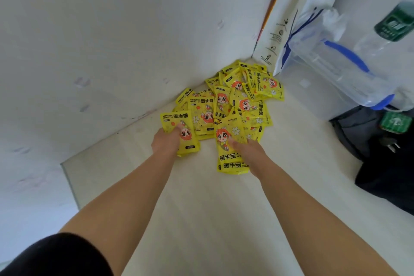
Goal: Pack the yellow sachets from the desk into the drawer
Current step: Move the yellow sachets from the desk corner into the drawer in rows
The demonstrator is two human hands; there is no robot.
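Observation:
A heap of several yellow sachets [235,101] with a cartoon figure lies on the pale desk [201,208], pushed into the corner against the white wall. At the heap's near left edge, my left hand [167,142] grips one sachet [177,122], thumb on top. On the near right, my right hand [251,152] holds a small stack of sachets [230,161] by its right edge, thumb lying across the top one. Both forearms reach in from the bottom of the view. No drawer is in view.
A white paper bag [282,24] stands against the wall behind the heap. To its right are a clear plastic bag with blue handles [336,67], a green-labelled water bottle [389,27] and a black bag [385,170] with a plug [391,146]. The desk's left edge [69,177] drops off.

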